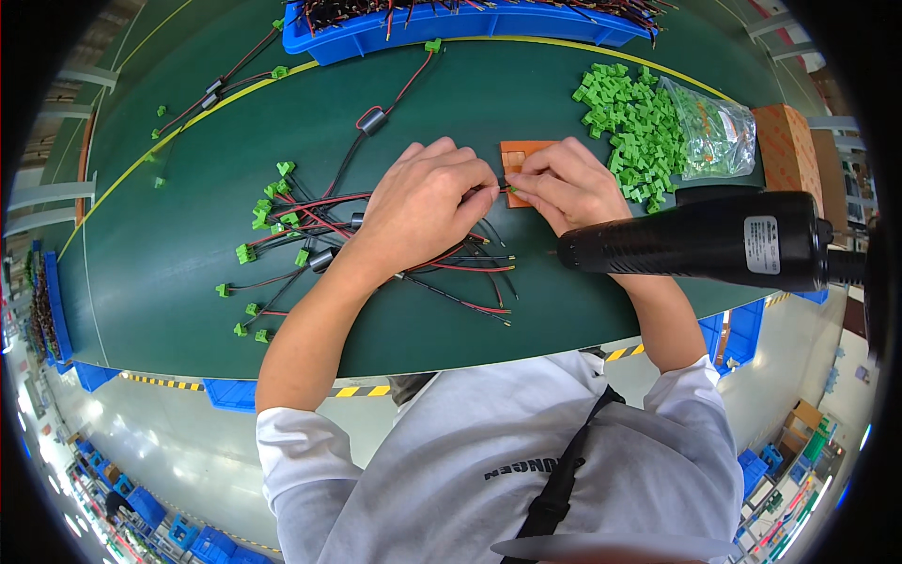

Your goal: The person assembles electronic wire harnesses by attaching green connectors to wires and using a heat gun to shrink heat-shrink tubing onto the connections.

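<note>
My left hand [423, 199] is closed, thumb and forefinger pinching the end of a thin dark cable [502, 186]. Facing it, my right hand [581, 183] pinches a small green connector [511, 190], mostly hidden by the fingertips, where the cable end meets it. Both sets of fingertips are over an orange block [526, 148] with a pale recess. Below and left of my left hand lies a bundle of red and black wires [324, 200] with green connectors [261, 214] and dark cylinders [322, 259]; their bare ends point right.
A black electric screwdriver [695, 242] extends across my right wrist. Loose green connectors [629, 122] lie beside a clear plastic bag [719, 136] and a cardboard box [789, 150]. A blue bin [451, 26] of wires stands at the back; one finished-looking cable [372, 120] lies before it.
</note>
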Action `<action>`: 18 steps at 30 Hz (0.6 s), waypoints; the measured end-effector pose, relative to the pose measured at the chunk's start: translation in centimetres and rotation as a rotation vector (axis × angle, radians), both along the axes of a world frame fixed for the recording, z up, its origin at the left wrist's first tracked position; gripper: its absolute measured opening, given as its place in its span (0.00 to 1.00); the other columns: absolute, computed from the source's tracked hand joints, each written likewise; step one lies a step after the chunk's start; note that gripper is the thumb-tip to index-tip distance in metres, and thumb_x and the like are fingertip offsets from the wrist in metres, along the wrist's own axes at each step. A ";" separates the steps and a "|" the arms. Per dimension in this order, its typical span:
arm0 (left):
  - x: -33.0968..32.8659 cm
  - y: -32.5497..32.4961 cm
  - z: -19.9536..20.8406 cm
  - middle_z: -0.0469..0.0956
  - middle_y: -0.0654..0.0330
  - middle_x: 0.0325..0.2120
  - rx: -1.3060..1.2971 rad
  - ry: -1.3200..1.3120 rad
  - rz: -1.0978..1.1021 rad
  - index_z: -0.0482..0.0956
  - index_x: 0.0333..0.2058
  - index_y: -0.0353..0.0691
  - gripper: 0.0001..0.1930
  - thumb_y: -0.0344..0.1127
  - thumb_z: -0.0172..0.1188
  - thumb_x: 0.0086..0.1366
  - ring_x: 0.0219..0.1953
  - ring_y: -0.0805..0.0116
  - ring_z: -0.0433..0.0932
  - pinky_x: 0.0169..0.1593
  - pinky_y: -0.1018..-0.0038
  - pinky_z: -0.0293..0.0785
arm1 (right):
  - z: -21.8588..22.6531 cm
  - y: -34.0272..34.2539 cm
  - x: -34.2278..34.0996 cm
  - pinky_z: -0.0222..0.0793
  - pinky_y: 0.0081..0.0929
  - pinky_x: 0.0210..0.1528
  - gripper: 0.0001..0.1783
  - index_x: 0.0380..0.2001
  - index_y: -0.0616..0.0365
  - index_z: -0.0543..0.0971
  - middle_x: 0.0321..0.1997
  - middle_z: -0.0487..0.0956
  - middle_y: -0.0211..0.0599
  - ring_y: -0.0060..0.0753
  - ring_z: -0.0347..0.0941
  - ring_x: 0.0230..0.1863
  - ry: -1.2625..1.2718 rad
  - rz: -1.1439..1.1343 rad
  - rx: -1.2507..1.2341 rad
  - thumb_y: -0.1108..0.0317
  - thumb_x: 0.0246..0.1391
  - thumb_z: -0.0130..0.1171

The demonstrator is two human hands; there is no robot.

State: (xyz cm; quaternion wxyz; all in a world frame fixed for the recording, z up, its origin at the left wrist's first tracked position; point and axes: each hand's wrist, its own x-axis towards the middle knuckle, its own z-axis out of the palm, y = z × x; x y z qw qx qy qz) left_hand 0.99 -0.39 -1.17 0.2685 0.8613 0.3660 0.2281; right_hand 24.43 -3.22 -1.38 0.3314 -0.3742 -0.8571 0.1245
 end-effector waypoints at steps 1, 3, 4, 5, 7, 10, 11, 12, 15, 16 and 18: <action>0.1 0.0 0.1 0.79 0.61 0.28 0.009 0.023 -0.001 0.84 0.32 0.40 0.06 0.35 0.64 0.65 0.38 0.60 0.75 0.45 0.64 0.69 | 0.3 -0.2 0.1 0.75 0.34 0.41 0.14 0.39 0.63 0.86 0.42 0.82 0.38 0.42 0.77 0.41 -0.063 -0.031 -0.028 0.78 0.46 0.73; 0.1 0.0 0.0 0.79 0.61 0.28 0.020 0.042 0.000 0.84 0.32 0.40 0.06 0.35 0.63 0.65 0.38 0.60 0.75 0.45 0.63 0.69 | 0.6 -0.1 0.6 0.76 0.34 0.42 0.12 0.38 0.63 0.86 0.43 0.82 0.38 0.43 0.76 0.42 -0.130 -0.060 -0.054 0.78 0.48 0.72; 0.1 0.1 -0.2 0.79 0.62 0.27 0.043 0.022 -0.002 0.84 0.33 0.40 0.06 0.35 0.64 0.65 0.36 0.61 0.75 0.43 0.64 0.68 | 0.6 0.4 1.3 0.75 0.37 0.45 0.14 0.42 0.61 0.86 0.45 0.82 0.40 0.42 0.76 0.43 -0.143 -0.031 -0.060 0.72 0.50 0.73; 0.1 0.1 -0.3 0.78 0.63 0.26 0.066 0.001 -0.004 0.84 0.33 0.39 0.06 0.35 0.65 0.65 0.35 0.61 0.74 0.42 0.64 0.67 | 0.8 0.6 2.0 0.75 0.39 0.48 0.17 0.45 0.60 0.85 0.47 0.83 0.41 0.41 0.76 0.45 -0.156 -0.002 -0.066 0.66 0.52 0.73; 0.0 0.1 -0.6 0.78 0.63 0.26 0.068 0.004 0.007 0.84 0.32 0.39 0.06 0.35 0.65 0.65 0.35 0.61 0.74 0.42 0.64 0.67 | 2.2 1.2 3.4 0.74 0.44 0.50 0.38 0.63 0.56 0.76 0.52 0.81 0.47 0.41 0.76 0.46 0.410 0.086 -0.249 0.49 0.53 0.73; 0.0 0.2 -0.9 0.79 0.63 0.26 0.062 -0.003 0.011 0.84 0.32 0.39 0.06 0.35 0.64 0.66 0.35 0.61 0.75 0.43 0.64 0.68 | 6.5 -0.7 2.5 0.73 0.45 0.49 0.54 0.74 0.52 0.61 0.57 0.78 0.55 0.40 0.77 0.45 0.971 -0.081 -0.471 0.38 0.53 0.72; 0.1 0.2 -0.9 0.79 0.63 0.27 0.055 -0.009 -0.001 0.84 0.32 0.40 0.06 0.35 0.64 0.66 0.36 0.61 0.75 0.43 0.64 0.68 | 7.3 -1.2 2.5 0.73 0.43 0.46 0.53 0.75 0.53 0.57 0.57 0.77 0.55 0.40 0.77 0.41 0.995 0.105 -0.417 0.38 0.57 0.69; 0.1 0.2 -0.8 0.79 0.63 0.27 0.054 -0.010 0.000 0.84 0.32 0.40 0.06 0.35 0.64 0.66 0.36 0.61 0.75 0.43 0.64 0.68 | 7.6 -1.8 2.4 0.72 0.42 0.44 0.53 0.76 0.54 0.54 0.56 0.76 0.55 0.39 0.77 0.38 1.018 0.286 -0.362 0.37 0.60 0.65; 0.0 0.2 -0.6 0.79 0.63 0.27 0.053 0.021 0.006 0.84 0.32 0.40 0.06 0.36 0.64 0.66 0.36 0.61 0.75 0.43 0.63 0.68 | 6.6 -2.1 0.7 0.70 0.39 0.34 0.43 0.71 0.58 0.58 0.45 0.75 0.47 0.33 0.71 0.30 0.960 0.051 -0.200 0.44 0.66 0.62; 0.0 0.2 -0.7 0.78 0.63 0.27 0.054 0.020 0.011 0.84 0.33 0.40 0.06 0.36 0.64 0.66 0.36 0.61 0.75 0.43 0.63 0.69 | 6.5 -1.6 0.1 0.70 0.39 0.34 0.43 0.71 0.58 0.58 0.45 0.75 0.47 0.33 0.71 0.30 0.959 0.049 -0.199 0.44 0.66 0.62; 0.0 0.3 -0.8 0.78 0.62 0.26 0.054 0.016 0.017 0.84 0.33 0.40 0.06 0.36 0.64 0.66 0.36 0.60 0.75 0.44 0.62 0.69 | 6.8 -0.8 -1.4 0.74 0.32 0.33 0.38 0.68 0.66 0.60 0.43 0.80 0.51 0.33 0.75 0.28 0.953 -0.026 -0.072 0.57 0.64 0.64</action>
